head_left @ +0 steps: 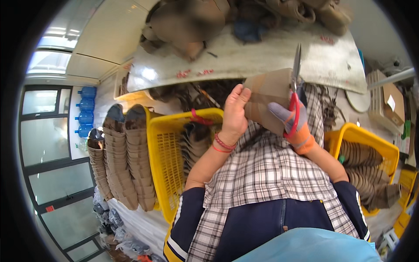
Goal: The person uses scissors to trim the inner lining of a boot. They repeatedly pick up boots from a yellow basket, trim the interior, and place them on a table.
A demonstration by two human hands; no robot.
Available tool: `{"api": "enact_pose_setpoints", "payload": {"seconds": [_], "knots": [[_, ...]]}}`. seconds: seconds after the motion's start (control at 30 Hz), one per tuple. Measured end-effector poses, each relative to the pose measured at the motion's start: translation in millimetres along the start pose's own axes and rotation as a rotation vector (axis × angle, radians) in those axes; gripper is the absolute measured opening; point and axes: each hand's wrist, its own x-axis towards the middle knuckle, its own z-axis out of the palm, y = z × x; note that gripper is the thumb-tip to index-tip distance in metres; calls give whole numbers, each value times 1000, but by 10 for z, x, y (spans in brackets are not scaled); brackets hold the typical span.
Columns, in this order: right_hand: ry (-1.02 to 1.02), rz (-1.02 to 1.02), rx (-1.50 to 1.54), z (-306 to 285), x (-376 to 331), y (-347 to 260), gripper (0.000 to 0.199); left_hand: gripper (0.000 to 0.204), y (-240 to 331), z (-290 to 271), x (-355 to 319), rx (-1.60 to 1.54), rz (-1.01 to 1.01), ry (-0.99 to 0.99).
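Head view, only one. Grips brown piece (pixel 268 85) with bare left hand (pixel 236 110), at its left edge, thumb on near face, fingers mostly hidden behind. Holds it up above lap, just off near edge of pale worktable (pixel 262 56). Wears red bracelets (pixel 223 144) on left wrist.

Grasps red-handled scissors (pixel 297 65) in gloved right hand (pixel 294 123), gray-purple glove with orange cuff; also presses gloved fingers to lower right part of brown piece. Points scissor blades up, along right edge of piece, tips past its top. Can't tell whether blades touch it. Looks closed at blades, near enough together.

Wears plaid apron (pixel 262 170) over navy jacket (pixel 257 227) with white and yellow stripes. At bottom edge, light blue covering (pixel 314 246), kind unclear.

On far part of worktable: heap of brown pieces (pixel 187 22), partly blurred. Left of apron: yellow basket (pixel 165 139), with nested brown pieces inside, toward right side. Farther left: tall stacks of brown pieces (pixel 139 166), leaning, some dark at top. Right of apron: second yellow basket (pixel 371 139), filled with rows of nested brown pieces (pixel 360 153). Far left: blue water jugs (pixel 86 117), one above another, beside dark-framed windows (pixel 56 126). Lower left: plastic bags (pixel 114 222), contents too small to tell. Far right: cardboard box (pixel 394 105).
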Motion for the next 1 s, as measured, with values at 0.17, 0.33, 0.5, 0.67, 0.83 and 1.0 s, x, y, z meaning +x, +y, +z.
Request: {"api": "enact_pose_setpoints", "payload": {"seconds": [0.17, 0.33, 0.5, 0.67, 0.83, 1.0], "knots": [[262, -244, -313, -407, -2, -248, 42, 11, 397, -324, 877, 1349, 1071, 85], [350, -335, -520, -762, 16, 78, 42, 27, 843, -716, 1930, 1897, 985, 584], [340, -171, -326, -864, -10, 113, 37, 22, 1182, -684, 2226, 1897, 1175, 467], [305, -250, -353, -1124, 147, 185, 35, 19, 1848, -603, 1654, 465, 834, 97], [217, -362, -503, -1505, 829, 517, 38, 39, 1796, -825, 692, -55, 415, 35], [332, -263, -812, -1983, 1198, 999, 51, 39, 986, -1210, -3, -216, 83, 291]]}}
